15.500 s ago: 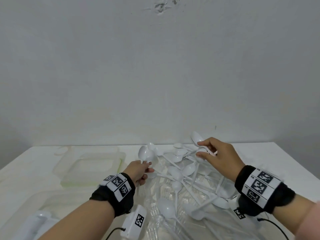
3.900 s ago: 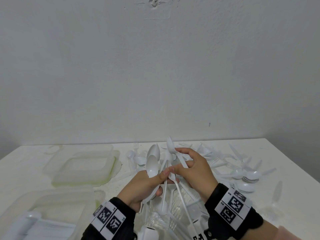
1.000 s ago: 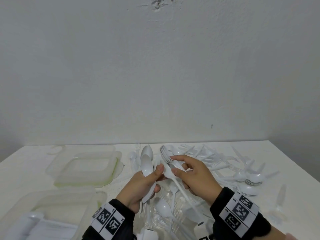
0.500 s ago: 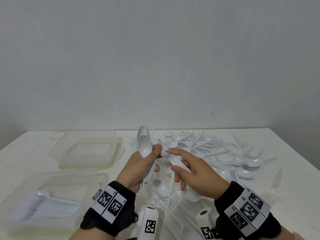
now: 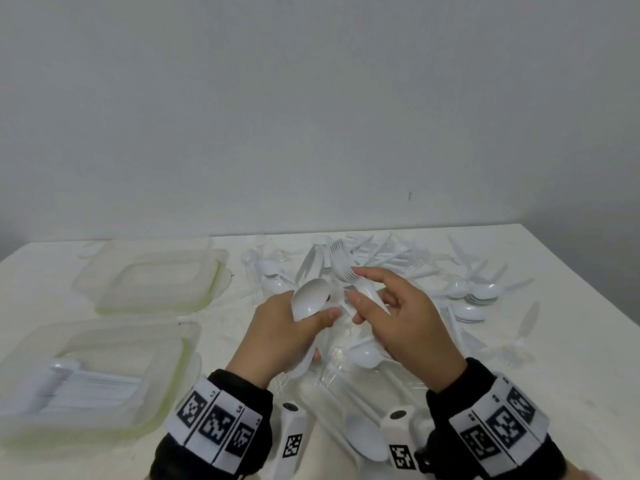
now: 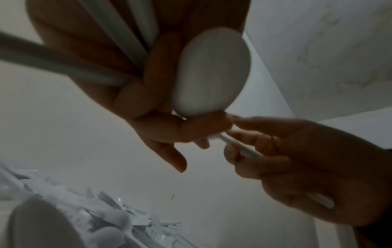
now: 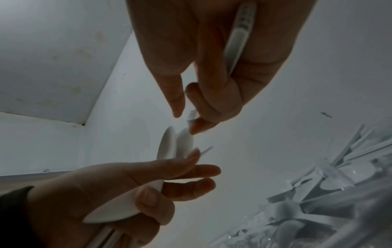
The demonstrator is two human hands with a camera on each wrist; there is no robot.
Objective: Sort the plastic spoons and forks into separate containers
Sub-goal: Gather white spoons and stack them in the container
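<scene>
The left hand grips stacked spoons while the right hand beside it clasps nested forks, keeping kinds apart.

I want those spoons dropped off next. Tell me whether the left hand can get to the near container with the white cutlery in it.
Probably yes. The near container sits open on the left hand's own side, with bare table between. That hand already grips stacked spoons.

The spoon handles vanish inside the left hand — their number cannot be told. The forks blur at the tines. The near container is cut off at the frame's left edge — its white contents too hazy to name.
</scene>
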